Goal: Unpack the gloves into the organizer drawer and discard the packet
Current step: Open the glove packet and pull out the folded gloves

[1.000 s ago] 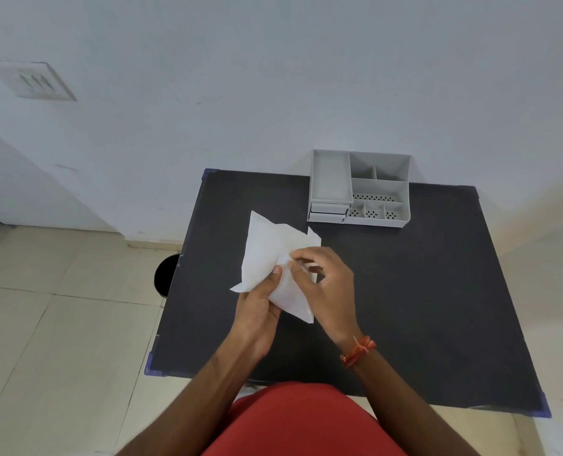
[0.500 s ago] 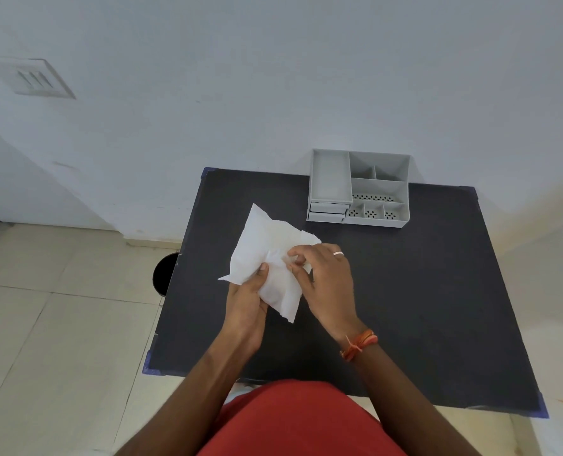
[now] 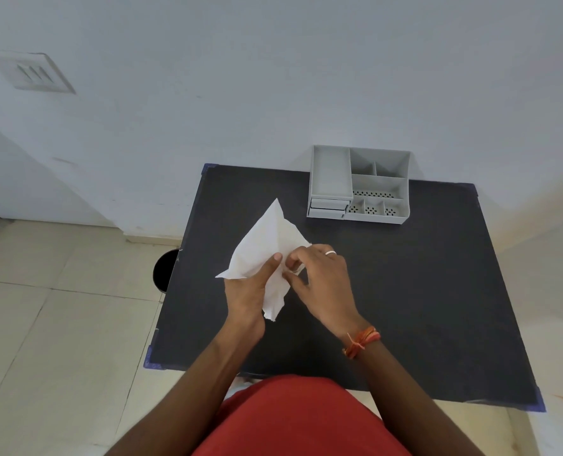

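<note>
A white paper packet (image 3: 267, 245) is held above the black table (image 3: 421, 291), its pointed corner aimed away from me. My left hand (image 3: 248, 291) grips its lower left part, thumb pressed on top. My right hand (image 3: 322, 278) pinches the packet's right edge with its fingertips. The gloves are hidden inside or not visible. A grey organizer (image 3: 359, 185) with several compartments and two small shut drawers at its front left stands at the table's far edge, beyond both hands.
A black round bin (image 3: 164, 271) sits on the tiled floor just left of the table. A white wall runs right behind the organizer. The table's corners carry blue tape. My red clothing fills the bottom of the view.
The packet has turned and crumpled in my hands: its top corner now points farther up and its lower end hangs narrower. Both hands kept their hold and shifted slightly left.
</note>
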